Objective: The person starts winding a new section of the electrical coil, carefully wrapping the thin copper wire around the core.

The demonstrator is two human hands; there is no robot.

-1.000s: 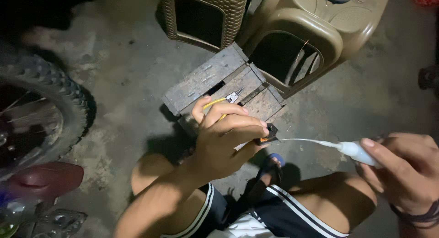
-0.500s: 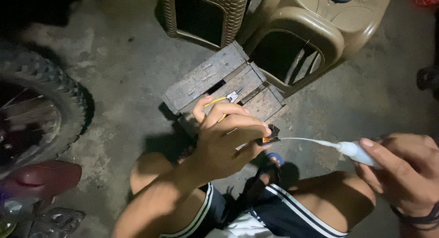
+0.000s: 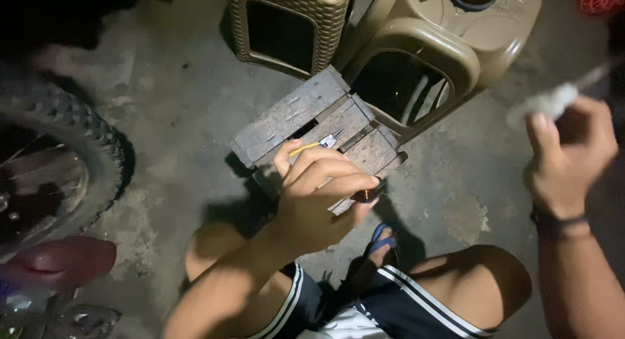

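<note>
My left hand [image 3: 319,199] hovers over a small weathered wooden stool [image 3: 290,118] and pinches a small dark part [image 3: 368,196] between thumb and fingers. Yellow-handled pliers [image 3: 320,144] lie on the stool, partly hidden behind my fingers. My right hand [image 3: 569,150], with a dark band on the wrist, is raised at the right and grips a white pen-shaped tool [image 3: 545,103], which is blurred by motion. The tool is well apart from the dark part.
A knobby motorcycle tyre [image 3: 71,150] and a red bike part [image 3: 62,261] stand at the left. A brown woven plastic stool [image 3: 290,27] and a tan plastic stool [image 3: 456,46] lie behind the wooden one. My knees and a blue sandal [image 3: 381,238] are below, on the concrete floor.
My right hand has swung up and to the right, taking the white tool's thin tip away from the dark part. My left hand stays in place.
</note>
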